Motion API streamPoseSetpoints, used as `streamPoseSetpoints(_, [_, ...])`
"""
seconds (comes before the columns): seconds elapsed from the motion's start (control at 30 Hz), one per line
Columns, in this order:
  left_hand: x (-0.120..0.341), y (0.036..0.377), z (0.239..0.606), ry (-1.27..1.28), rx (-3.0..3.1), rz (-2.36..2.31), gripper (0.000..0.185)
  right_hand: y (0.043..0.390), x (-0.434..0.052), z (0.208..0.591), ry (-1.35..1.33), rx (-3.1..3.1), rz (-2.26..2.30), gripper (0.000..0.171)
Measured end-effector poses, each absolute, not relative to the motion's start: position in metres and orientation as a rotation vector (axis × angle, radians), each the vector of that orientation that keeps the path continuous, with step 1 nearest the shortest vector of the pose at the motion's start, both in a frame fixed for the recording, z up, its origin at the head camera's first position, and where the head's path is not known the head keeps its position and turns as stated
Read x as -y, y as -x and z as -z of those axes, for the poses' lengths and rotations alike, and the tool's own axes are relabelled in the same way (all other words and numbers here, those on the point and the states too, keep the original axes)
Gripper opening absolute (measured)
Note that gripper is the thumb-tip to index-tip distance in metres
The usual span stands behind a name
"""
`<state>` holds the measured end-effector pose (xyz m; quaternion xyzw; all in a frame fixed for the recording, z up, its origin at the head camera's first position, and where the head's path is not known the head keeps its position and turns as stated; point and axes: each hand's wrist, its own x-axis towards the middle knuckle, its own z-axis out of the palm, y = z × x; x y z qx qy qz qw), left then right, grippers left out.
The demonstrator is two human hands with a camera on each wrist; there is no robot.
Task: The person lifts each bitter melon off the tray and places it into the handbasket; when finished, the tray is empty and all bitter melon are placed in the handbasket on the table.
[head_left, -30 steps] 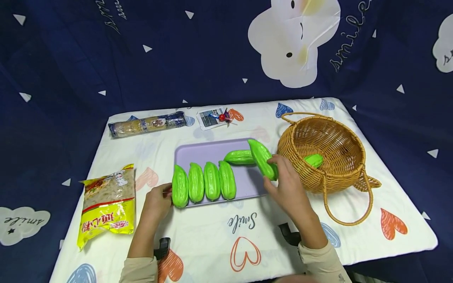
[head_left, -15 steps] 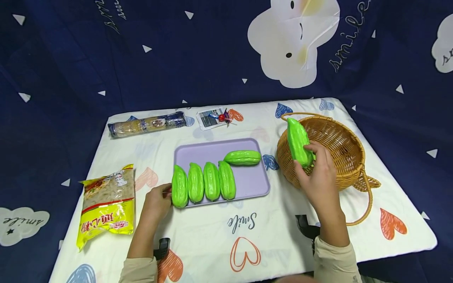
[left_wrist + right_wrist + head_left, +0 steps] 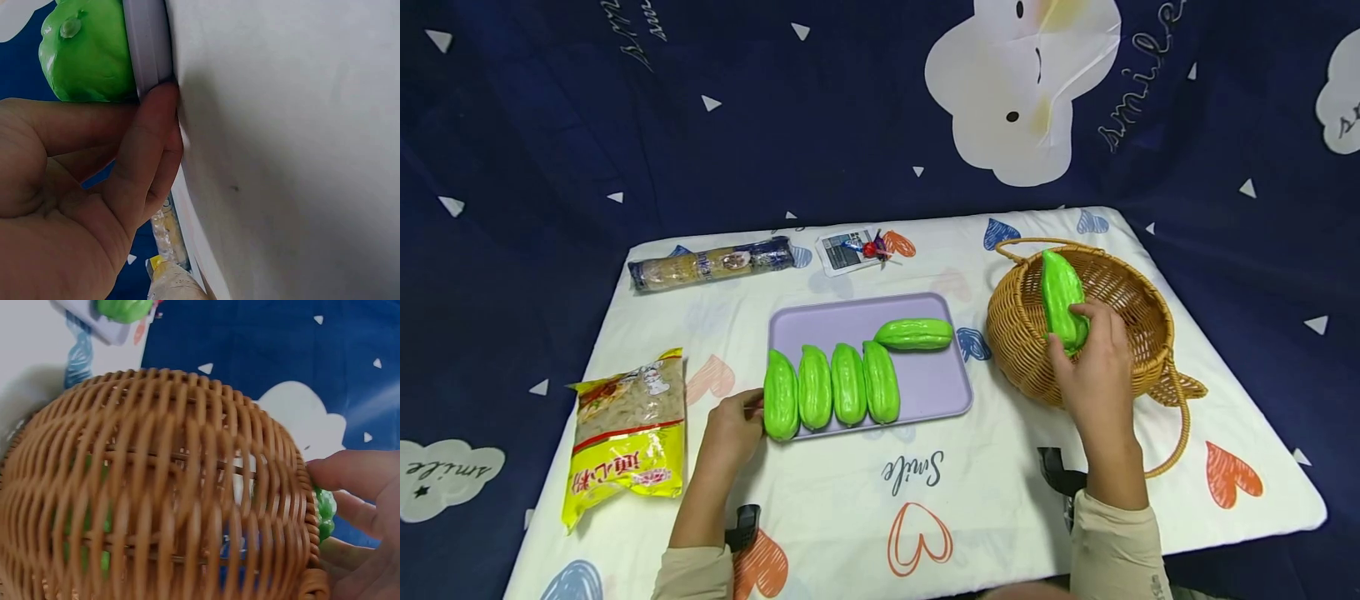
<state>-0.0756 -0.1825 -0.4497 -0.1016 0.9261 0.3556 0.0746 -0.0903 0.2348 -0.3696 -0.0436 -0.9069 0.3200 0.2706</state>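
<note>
Head: we look forward and down over the table (image 3: 842,500), far enough back to take in tray (image 3: 928,383) and basket (image 3: 1018,358).
Left wrist: rolled sideways, we look closely past the left hand (image 3: 69,219) at the tray's edge.
Right wrist: we face the basket's wall from very near.
Tray: all three of our views share it.
Basket: our head and right wrist views share it.

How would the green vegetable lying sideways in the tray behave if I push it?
The green vegetable might roll, being long and rounded, though ridges may slow it. Its glossy skin may be slippery; its plump, unbent shape suggests stiffness.
</note>
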Motion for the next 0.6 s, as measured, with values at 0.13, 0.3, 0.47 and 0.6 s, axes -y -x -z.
streamPoseSetpoints(0.13, [0.182,0.076,0.449,0.307,-2.78,-1.071,0.037,0.091,-0.236,0.373,0.131,2.461,-0.844,0.041])
streamPoseSetpoints(0.3, [0.182,0.076,0.45,0.321,-2.765,-1.072,0.037,0.092,-0.235,0.375,0.129,2.462,-0.837,0.039])
streamPoseSetpoints(0.47, [0.182,0.076,0.45,0.313,-2.776,-1.07,0.037,0.09,-0.226,0.375,0.073,2.411,-0.838,0.035])
streamPoseSetpoints(0.6, [0.182,0.075,0.45,0.304,-2.788,-1.072,0.037,0.09,-0.211,0.376,-0.074,2.333,-0.858,0.03])
